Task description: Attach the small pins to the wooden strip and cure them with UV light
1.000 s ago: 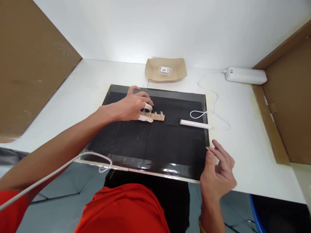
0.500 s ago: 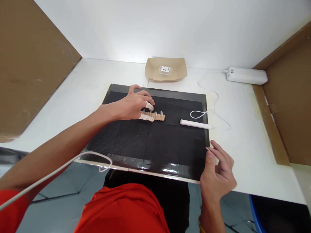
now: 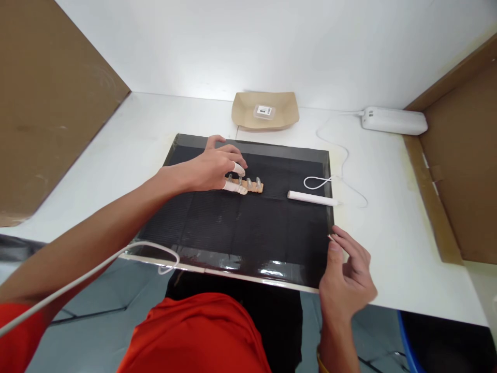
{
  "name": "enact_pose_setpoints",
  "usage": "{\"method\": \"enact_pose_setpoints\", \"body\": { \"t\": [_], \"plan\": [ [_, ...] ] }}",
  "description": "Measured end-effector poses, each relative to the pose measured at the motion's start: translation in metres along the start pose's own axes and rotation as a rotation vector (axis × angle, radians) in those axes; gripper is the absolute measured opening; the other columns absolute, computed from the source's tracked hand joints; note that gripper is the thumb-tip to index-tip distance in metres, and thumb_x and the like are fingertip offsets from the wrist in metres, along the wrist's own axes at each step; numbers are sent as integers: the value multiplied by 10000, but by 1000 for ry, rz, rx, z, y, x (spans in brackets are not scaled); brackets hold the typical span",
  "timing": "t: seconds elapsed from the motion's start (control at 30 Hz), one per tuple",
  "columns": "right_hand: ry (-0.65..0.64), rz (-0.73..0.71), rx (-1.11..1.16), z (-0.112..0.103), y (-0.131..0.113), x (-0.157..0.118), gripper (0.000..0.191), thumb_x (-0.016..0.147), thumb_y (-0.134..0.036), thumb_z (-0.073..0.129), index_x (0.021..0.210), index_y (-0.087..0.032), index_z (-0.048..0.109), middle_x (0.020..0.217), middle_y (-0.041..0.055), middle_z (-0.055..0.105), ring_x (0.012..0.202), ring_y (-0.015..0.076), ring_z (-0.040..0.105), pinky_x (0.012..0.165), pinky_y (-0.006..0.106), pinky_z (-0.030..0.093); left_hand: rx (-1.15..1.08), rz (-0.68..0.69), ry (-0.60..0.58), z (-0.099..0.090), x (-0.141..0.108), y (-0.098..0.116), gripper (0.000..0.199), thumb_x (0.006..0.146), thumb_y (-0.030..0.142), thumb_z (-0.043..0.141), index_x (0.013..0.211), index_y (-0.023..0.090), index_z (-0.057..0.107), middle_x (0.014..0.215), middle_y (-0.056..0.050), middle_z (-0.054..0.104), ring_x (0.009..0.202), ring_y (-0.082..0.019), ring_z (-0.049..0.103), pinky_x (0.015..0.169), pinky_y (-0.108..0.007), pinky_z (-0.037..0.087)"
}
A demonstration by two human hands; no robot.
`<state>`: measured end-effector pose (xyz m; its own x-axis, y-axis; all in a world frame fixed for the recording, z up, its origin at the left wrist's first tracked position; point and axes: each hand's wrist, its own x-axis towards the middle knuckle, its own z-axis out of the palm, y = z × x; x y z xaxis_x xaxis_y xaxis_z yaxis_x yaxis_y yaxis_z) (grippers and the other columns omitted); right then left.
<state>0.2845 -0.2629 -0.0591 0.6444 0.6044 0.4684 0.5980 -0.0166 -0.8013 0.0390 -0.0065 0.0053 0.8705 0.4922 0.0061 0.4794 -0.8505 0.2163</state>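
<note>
A small tan strip (image 3: 254,187) carrying several clear, tooth-like pieces lies on the black mat (image 3: 248,228). My left hand (image 3: 221,166) is over its left part, with white covers on the thumb and index finger, which grip the strip or a piece on it. Near the mat's right front edge, my right hand (image 3: 345,274) pinches a small thin item (image 3: 331,238), too small to name. A white pen-like stick (image 3: 312,198) with a thin cord lies on the mat's right side.
A brown paper tray (image 3: 287,111) with a small clear labelled box (image 3: 264,112) stands at the back. A white power unit (image 3: 394,120) is at the back right. Cardboard panels flank the table (image 3: 392,223). A white cable (image 3: 151,244) crosses near my left forearm.
My right hand has shifted very slightly to the left with the small item. My left hand and the strip have stayed almost still.
</note>
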Motion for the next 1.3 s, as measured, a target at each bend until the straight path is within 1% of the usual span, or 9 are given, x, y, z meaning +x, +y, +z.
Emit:
{"method": "enact_pose_setpoints", "body": {
  "t": [0.13,0.33,0.43,0.53,0.73,0.8,0.93,1.0,1.3],
  "plan": [
    [-7,1,17,0,-1,1,130,968,-236,695,1046,-201,793,1072,96,805,1062,240,739,943,451,595,11,7,15,0,0,1,246,894,466,767,984,239,794,1227,-62,782,1234,-300,629,1178,-555,149],
    [-7,11,35,0,-2,1,127,966,-235,696,1039,-208,797,1046,90,807,1029,231,744,924,437,600,14,-12,10,-6,-1,4,410,926,623,677,1028,240,781,1238,-63,774,1236,-278,622,1175,-514,132],
    [-7,16,35,0,-1,1,133,968,-253,695,1036,-208,801,1042,93,806,1022,240,748,917,448,604,3,-24,-30,-6,-1,4,487,893,675,676,1094,241,768,1282,-76,754,1279,-297,596,1166,-509,126],
    [-10,18,14,0,-1,1,146,973,-284,691,1024,-203,801,1036,98,804,1018,245,749,909,451,606,7,-18,-74,-2,0,2,490,873,684,677,1061,241,769,1318,-77,736,1311,-310,572,1154,-500,129],
    [-22,42,-8,-1,0,0,182,978,-337,679,1007,-200,796,1046,104,799,1020,250,743,910,456,601,-17,-15,-157,0,6,-2,444,876,597,671,1121,232,731,1394,-87,686,1268,-280,590,1136,-463,166],
    [-27,37,-1,-1,1,0,179,978,-337,679,1008,-203,794,1044,102,798,1019,249,743,914,458,599,-9,-8,-204,-2,10,-1,393,870,549,674,1095,233,733,1400,-85,680,1277,-284,579,1131,-457,183],
    [-42,34,10,-2,2,0,171,979,-327,677,1016,-206,792,1043,101,795,1019,247,743,918,460,597,27,-4,-253,-5,16,0,233,832,331,655,1021,236,751,1364,-72,697,1246,-279,599,1142,-472,184],
    [-48,34,8,-2,1,0,170,981,-322,676,1022,-205,791,1045,102,796,1022,245,742,920,459,596,39,-1,-264,-5,18,0,232,793,235,624,981,236,762,1340,-59,708,1218,-267,616,1154,-478,181],
    [-47,26,55,-1,-2,1,121,965,-226,699,1038,-220,795,1039,75,803,1020,216,744,927,421,597,60,19,-270,-5,20,-2,277,748,192,588,931,246,788,1311,-26,726,1189,-254,615,1194,-477,186]
  ]
}}
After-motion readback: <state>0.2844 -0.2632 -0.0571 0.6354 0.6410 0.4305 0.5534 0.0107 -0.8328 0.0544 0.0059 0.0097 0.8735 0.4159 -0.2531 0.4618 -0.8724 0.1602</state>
